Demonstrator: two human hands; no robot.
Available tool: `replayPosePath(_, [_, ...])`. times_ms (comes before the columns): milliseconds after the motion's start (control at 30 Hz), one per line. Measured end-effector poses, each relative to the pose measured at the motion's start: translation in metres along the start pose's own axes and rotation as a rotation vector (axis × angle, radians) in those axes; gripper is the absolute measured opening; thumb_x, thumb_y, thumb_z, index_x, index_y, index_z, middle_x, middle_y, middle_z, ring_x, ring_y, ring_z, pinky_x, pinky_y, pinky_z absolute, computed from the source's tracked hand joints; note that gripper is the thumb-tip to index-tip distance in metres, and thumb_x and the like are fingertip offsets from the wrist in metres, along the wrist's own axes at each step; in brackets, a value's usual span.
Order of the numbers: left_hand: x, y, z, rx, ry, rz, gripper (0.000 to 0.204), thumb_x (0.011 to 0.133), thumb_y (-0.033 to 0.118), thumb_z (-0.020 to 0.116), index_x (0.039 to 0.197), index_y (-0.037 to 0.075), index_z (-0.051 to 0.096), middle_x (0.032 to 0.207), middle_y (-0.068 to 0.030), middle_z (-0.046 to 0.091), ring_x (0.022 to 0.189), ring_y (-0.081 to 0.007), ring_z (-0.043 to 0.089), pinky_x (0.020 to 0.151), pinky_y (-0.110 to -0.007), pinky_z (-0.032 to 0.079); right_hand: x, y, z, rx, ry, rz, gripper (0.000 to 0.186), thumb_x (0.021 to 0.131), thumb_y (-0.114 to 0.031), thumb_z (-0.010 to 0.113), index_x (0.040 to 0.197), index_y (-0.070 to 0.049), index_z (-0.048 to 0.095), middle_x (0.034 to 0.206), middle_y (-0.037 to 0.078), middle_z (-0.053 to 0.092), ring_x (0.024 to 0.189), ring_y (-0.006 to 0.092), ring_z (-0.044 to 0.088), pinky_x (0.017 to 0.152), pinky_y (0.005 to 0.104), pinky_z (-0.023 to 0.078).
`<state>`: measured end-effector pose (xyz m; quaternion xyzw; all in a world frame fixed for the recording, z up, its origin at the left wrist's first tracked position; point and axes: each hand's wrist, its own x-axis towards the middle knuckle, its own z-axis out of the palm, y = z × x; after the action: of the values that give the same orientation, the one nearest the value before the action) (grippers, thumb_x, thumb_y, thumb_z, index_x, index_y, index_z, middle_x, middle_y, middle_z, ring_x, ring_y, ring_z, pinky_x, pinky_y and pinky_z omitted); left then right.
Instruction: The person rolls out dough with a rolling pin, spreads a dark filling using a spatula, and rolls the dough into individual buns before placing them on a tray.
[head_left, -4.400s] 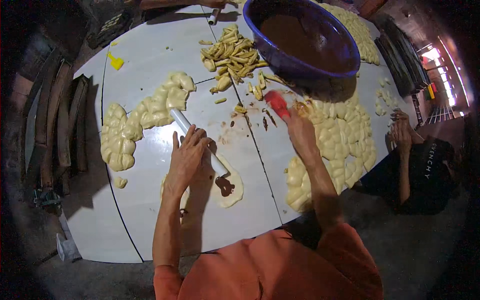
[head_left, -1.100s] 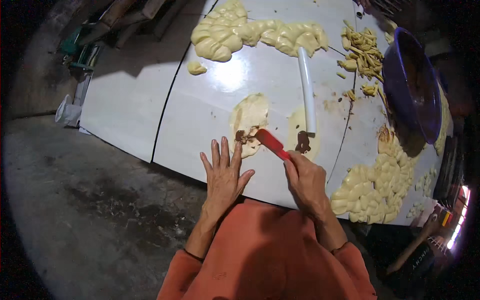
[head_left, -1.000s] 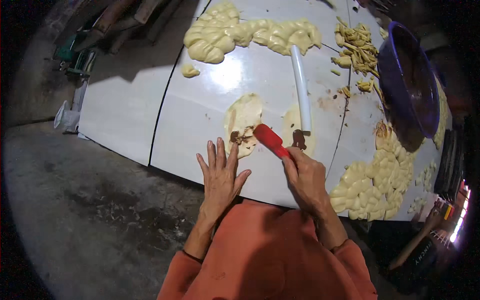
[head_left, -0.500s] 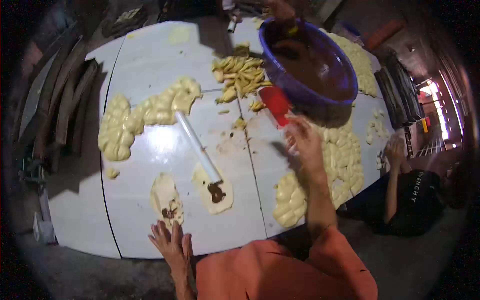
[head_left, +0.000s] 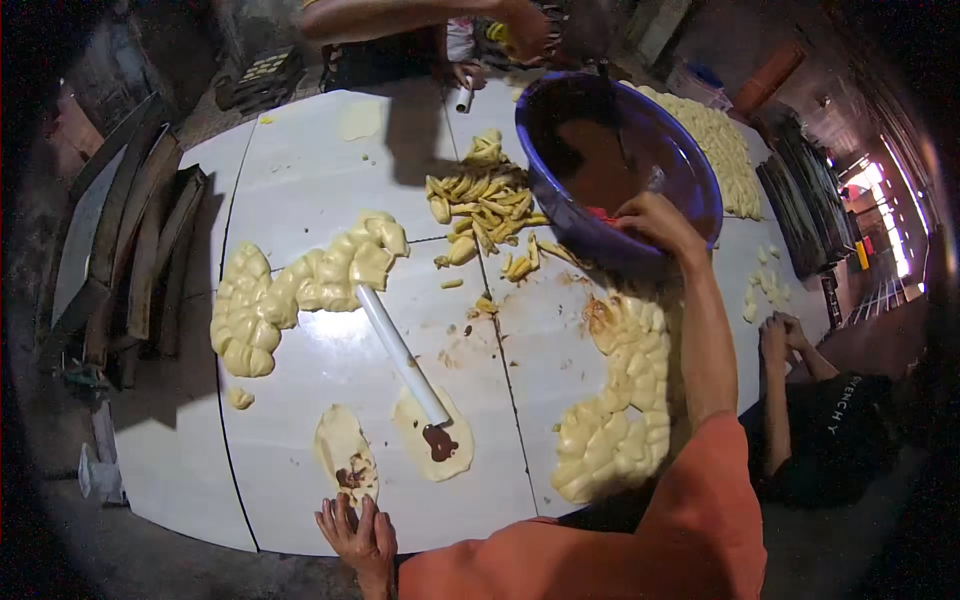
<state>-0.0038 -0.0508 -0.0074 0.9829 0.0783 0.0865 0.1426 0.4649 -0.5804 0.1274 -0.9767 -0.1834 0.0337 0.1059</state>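
Observation:
My left hand lies at the near end of a flat oval of dough, fingers stretched out and touching its edge. Dark brown filling is smeared on that dough. My right hand reaches over the near rim of a big blue-purple tub of brown filling. It grips a red plastic scraper, mostly hidden by the tub and the fingers. Between the hands, a second dough oval carries a dark brown blob, and a white rolling tube rests partly on it.
Dough balls lie at left, more dough at right. A heap of peeled bananas sits left of the tub. Dark trays lean at left. A co-worker's arm crosses the far side; another person's hands are at right.
My right hand has carried the red scraper from above the table, beside the bananas, up and right into the tub. My left hand stays by the dough. A co-worker's arm now crosses the far side.

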Motion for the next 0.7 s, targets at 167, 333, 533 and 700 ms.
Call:
replayPosePath(167, [0.004,0.003,-0.005,0.011,0.029,0.017,0.034,0.088,0.015,0.066,0.121,0.008,0.072,0.139,-0.0255,0.055,0.137,-0.0505,0.043,0.115,-0.069,0.028,-0.001,-0.022,-0.022,0.530,-0.139,0.335,0.033,0.087,-0.031,0.080,0.103,-0.002,0.080,0.079,0.005,0.073,0.069,0.0129,0.063,0.069,0.0328,0.051])
replayPosePath(333, [0.012,0.016,-0.012,-0.038,0.094,0.015,0.035,0.089,0.018,0.064,0.120,0.006,0.074,0.132,-0.0274,0.058,0.133,-0.0505,0.047,0.115,-0.068,0.030,0.001,-0.022,-0.029,0.605,-0.146,0.377,0.034,0.089,-0.033,0.081,0.103,-0.001,0.080,0.080,0.003,0.073,0.069,0.0101,0.062,0.066,0.0305,0.050])
replayPosePath(533, [0.011,0.018,-0.009,-0.103,0.100,-0.032,0.036,0.085,0.015,0.066,0.119,0.004,0.073,0.131,-0.0284,0.059,0.133,-0.0512,0.047,0.113,-0.065,0.034,-0.004,-0.018,-0.019,0.846,-0.150,0.447,0.027,0.092,-0.027,0.079,0.101,-0.002,0.075,0.070,0.002,0.065,0.051,0.0052,0.047,0.046,0.0243,0.035])
replayPosePath(700, [0.005,0.012,0.002,-0.082,0.147,-0.015,0.039,0.086,0.018,0.067,0.123,0.005,0.070,0.129,-0.0257,0.060,0.129,-0.0497,0.050,0.110,-0.065,0.038,-0.003,-0.020,-0.029,0.831,-0.137,0.386,0.029,0.093,-0.031,0.077,0.100,-0.003,0.077,0.072,0.001,0.066,0.057,0.0074,0.055,0.050,0.0249,0.041])
